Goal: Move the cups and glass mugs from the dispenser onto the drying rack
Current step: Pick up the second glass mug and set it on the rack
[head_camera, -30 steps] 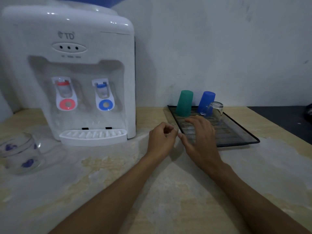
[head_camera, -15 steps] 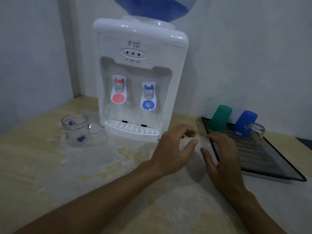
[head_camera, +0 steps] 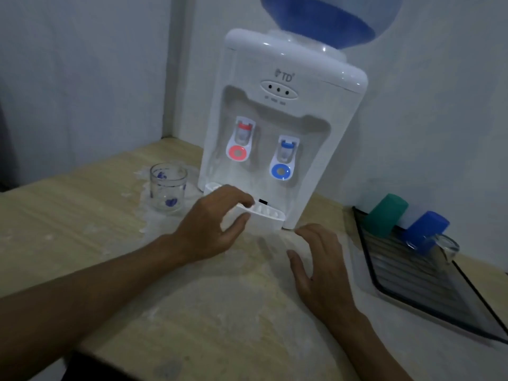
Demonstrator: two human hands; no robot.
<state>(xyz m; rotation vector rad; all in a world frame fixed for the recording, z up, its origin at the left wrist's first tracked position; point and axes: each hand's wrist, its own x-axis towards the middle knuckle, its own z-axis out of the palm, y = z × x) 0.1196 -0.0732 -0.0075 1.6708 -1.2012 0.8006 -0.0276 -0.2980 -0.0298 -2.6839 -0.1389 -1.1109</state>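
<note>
Compared with the frame half a second earlier, the view has swung left: the white tabletop water dispenser with the blue bottle now sits centre-frame, and the black slatted drying rack lies at the right edge. The left hand has advanced from the bare wooden worktop to the front of the dispenser's white drip tray. The right hand has come off the rack's corner and now hovers over the worktop, well apart from the rack.

Left grip: half open, fingers curled and thumb extended, holding nothing. Right grip: open, fingers spread, palm down, holding nothing.

The clear glass mug with blue flower prints stands upright on the worktop, just left of the dispenser and near the left hand's knuckles, not touching them. On the rack's far end stand an inverted green plastic cup, an inverted blue plastic cup and a clear glass.
</note>
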